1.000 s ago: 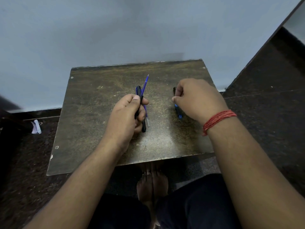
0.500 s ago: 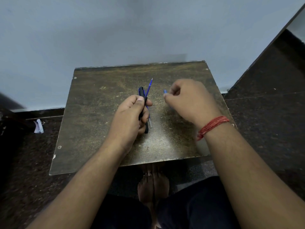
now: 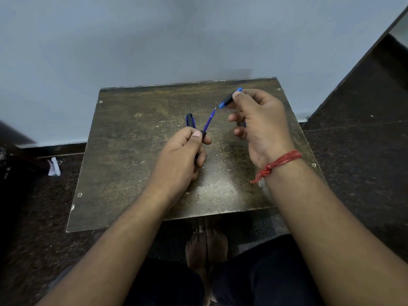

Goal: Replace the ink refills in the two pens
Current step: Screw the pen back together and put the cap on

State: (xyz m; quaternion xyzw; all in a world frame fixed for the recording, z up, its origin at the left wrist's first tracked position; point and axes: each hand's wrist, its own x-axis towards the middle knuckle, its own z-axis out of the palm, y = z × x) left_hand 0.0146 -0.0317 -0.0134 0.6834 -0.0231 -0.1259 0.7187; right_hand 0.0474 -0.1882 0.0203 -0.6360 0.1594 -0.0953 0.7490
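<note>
2 hands [image 3: 178,155] [image 3: 262,127], 2 pen parts [image 3: 190,120] [image 3: 229,98], 1 refill [image 3: 208,121], 1 table [image 3: 132,151]

right hand [image 3: 260,127] raised, pen piece [image 3: 229,98] lifted

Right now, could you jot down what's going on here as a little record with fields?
surface: worn dark table against a pale wall
left hand: grips a pen body with a bare blue refill sticking out, plus a dark cap piece
right hand: lifted, pinches a blue-and-black pen piece
gap: refill tip and that piece are close, not touching
wrist: red thread on right
</note>
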